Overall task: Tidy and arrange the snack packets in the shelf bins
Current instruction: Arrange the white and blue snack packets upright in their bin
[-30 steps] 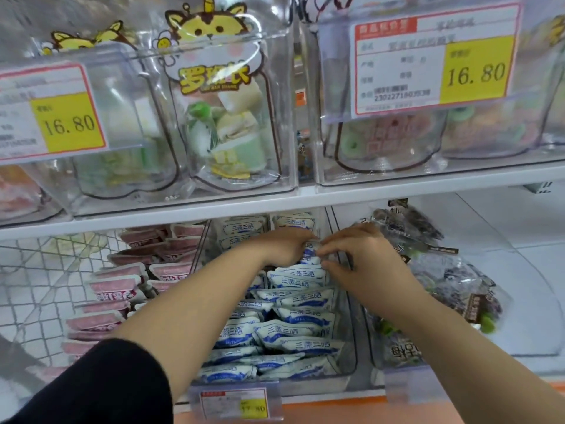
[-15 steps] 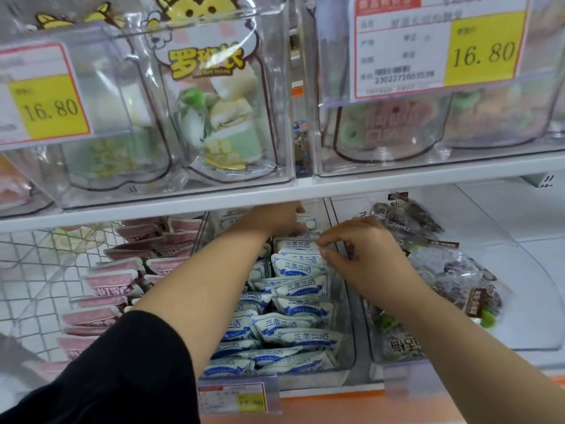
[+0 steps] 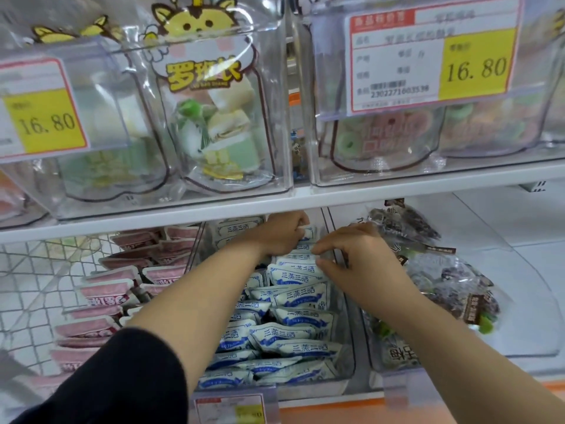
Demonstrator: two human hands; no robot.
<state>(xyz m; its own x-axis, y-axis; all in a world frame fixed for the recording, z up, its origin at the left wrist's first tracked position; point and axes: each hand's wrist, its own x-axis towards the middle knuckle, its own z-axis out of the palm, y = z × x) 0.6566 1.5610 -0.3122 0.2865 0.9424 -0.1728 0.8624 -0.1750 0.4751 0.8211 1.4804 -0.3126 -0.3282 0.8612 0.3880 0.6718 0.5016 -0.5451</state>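
2 hands deep in the middle bin (image 3: 347,356): left hand (image 3: 282,234) curled round the rear blue-white packets (image 3: 293,298), right hand (image 3: 357,261) pinching 1 packet's edge. Step looks like straightening the back row; next: stand them upright, square.

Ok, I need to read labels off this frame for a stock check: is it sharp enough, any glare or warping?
All head view: the right price tag shows 16.80 plainly, but its small print is soft; glare streaks the upper bins; the shelf edge runs tilted and slightly bowed, likely wide-lens distortion; the bottom tag is blurred; print on the mid-bin packets is readable.
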